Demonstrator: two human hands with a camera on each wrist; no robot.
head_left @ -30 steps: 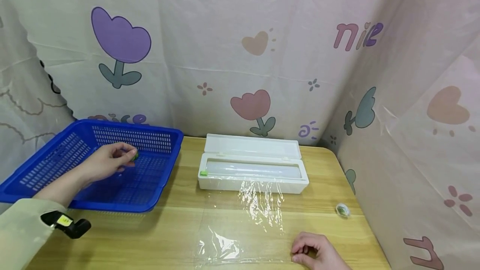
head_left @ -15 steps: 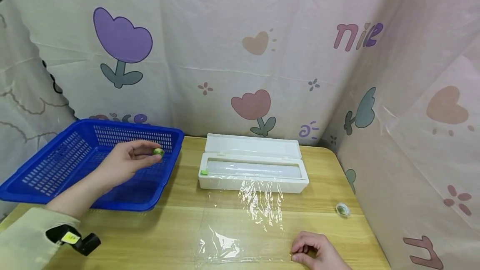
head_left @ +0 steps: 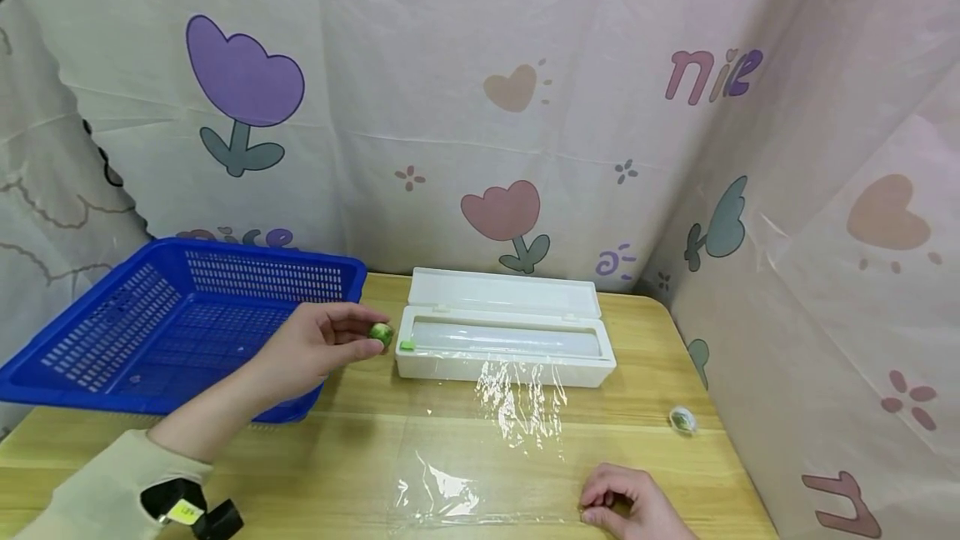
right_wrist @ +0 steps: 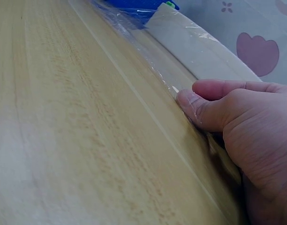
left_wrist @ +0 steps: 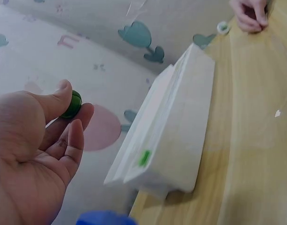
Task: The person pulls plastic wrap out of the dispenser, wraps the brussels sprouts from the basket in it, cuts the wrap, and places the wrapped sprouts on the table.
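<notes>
Between thumb and fingertips my left hand (head_left: 311,348) pinches a small green Brussels sprout (head_left: 382,333), which the left wrist view shows as a round green ball (left_wrist: 74,104). The hand is over the table, just right of the blue basket and beside the left end of the white cling film box (head_left: 506,367). Clear cling film (head_left: 450,486) stretches from the box toward the front of the table. At its front right corner my right hand (head_left: 633,500) pinches the film's edge; the right wrist view shows the film (right_wrist: 157,70) running from thumb and forefinger.
The blue plastic basket (head_left: 330,269) stands at the left. The film box's lid (head_left: 506,292) is raised at the back. A small film-wrapped green thing (head_left: 682,420) lies near the table's right edge. A printed curtain (head_left: 420,48) hangs behind and to the right.
My left hand has come up out of the blue basket and moved right past its rim, carrying the Brussels sprout. My right hand has stayed at the film's corner.
</notes>
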